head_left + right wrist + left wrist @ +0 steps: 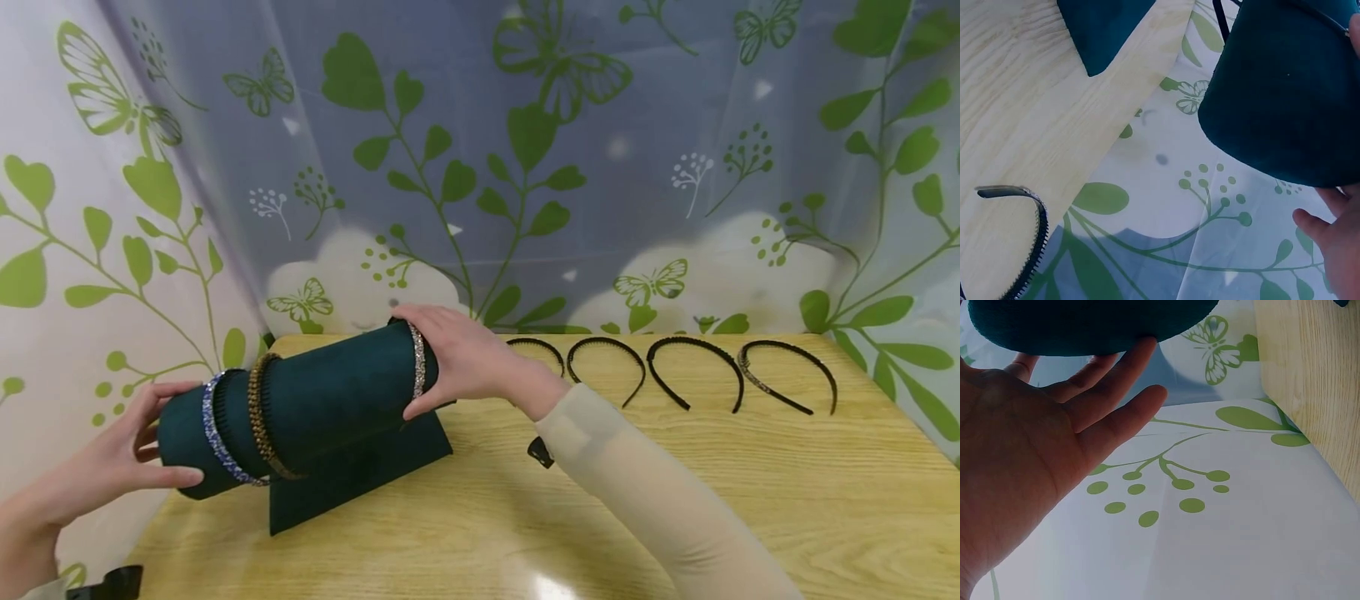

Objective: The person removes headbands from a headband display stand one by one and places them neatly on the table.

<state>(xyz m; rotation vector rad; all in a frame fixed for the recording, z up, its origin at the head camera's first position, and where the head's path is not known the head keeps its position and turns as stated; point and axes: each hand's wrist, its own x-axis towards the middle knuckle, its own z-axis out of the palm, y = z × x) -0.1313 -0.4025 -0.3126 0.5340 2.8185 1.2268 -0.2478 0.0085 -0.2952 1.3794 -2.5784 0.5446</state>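
A dark green velvet headband stand [330,387] has a thick padded roll, tilted with its left end lower, over a flat base [360,487]. My left hand [112,467] holds the roll's left end, thumb in front and fingers behind; in the left wrist view its fingertips touch the roll [1091,328]. At the right end, my right hand [465,358] grips a silver sparkly headband [418,362] fitted over the roll, fingers on top and thumb lower down. A blue-and-white beaded headband [212,425] and a bronze beaded one [257,408] circle the left half.
Several dark headbands [697,343] stand in a row along the back of the wooden table [675,500], right of the stand. The rightmost headband [787,346] has a sparkly section. A curtain [465,167] with leaves and butterflies hangs behind and at the sides.
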